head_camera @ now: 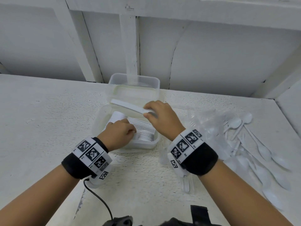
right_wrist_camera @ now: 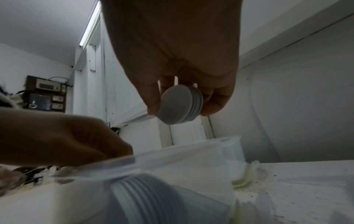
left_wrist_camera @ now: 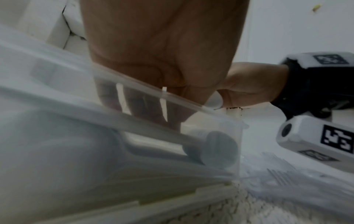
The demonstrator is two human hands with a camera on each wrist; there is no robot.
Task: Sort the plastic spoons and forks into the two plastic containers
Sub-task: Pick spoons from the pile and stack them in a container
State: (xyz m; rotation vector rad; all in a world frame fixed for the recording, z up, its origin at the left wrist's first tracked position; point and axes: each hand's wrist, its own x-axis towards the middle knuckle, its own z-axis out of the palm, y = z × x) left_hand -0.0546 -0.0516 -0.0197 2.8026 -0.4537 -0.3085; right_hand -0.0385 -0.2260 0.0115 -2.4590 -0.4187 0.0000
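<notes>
Near container (head_camera: 147,143): clear plastic tub on the white textured table (head_camera: 48,115), directly before you. It holds a nested row of white plastic spoons (head_camera: 143,129), bowls toward you.

Far container (head_camera: 135,82): clear tub just behind the near one, by the wall; its contents cannot be made out.

Your right hand (head_camera: 160,117): above the near container, thumb and fingers pinching the bowl end of a nested stack of spoons (head_camera: 130,106), its handles pointing left over the tub.

Your left hand (head_camera: 118,132): inside the near container, fingers curled down among the spoons there; whether they grip anything cannot be told.

Loose spoons (head_camera: 254,149): scattered on the table to your right, beside crumpled clear plastic wrapping (head_camera: 206,121).
</notes>
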